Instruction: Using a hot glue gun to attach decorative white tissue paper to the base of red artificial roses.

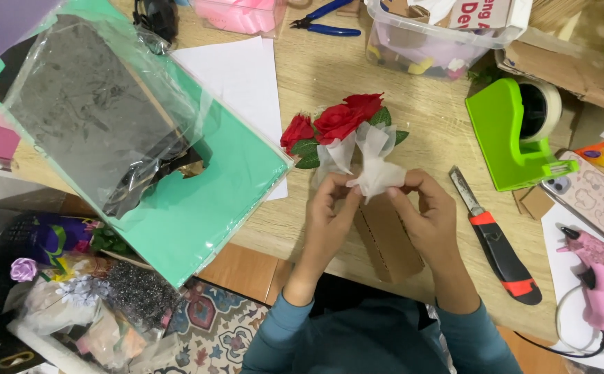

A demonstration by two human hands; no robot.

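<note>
the worktop (329, 76) is wood, crowded on every side. the biggest thing on it is a stack of coloured paper sheets in a clear plastic sleeve (177, 180), green and black showing, hanging over the near left edge. at the far edge stands a clear plastic box (419, 48) with a white printed label on its lid, and next to it toward the far right corner a torn brown cardboard package (579, 69). the green tape dispenser (513, 135) sits right of centre, a pink glue gun (596, 266) by the near right edge, a phone in a patterned case (596, 201) between them, and a red and black knife (496, 239) lying lengthwise toward the person.

near the middle of the near edge, the red rose bunch (336, 125) points away from the person, its cardboard-wrapped stem (388, 239) running back toward the body. both hands meet at its neck: the left hand (329, 215) and right hand (426, 215) each pinch the white tissue (378, 176), about equally close, blooms just beyond the fingertips.
</note>
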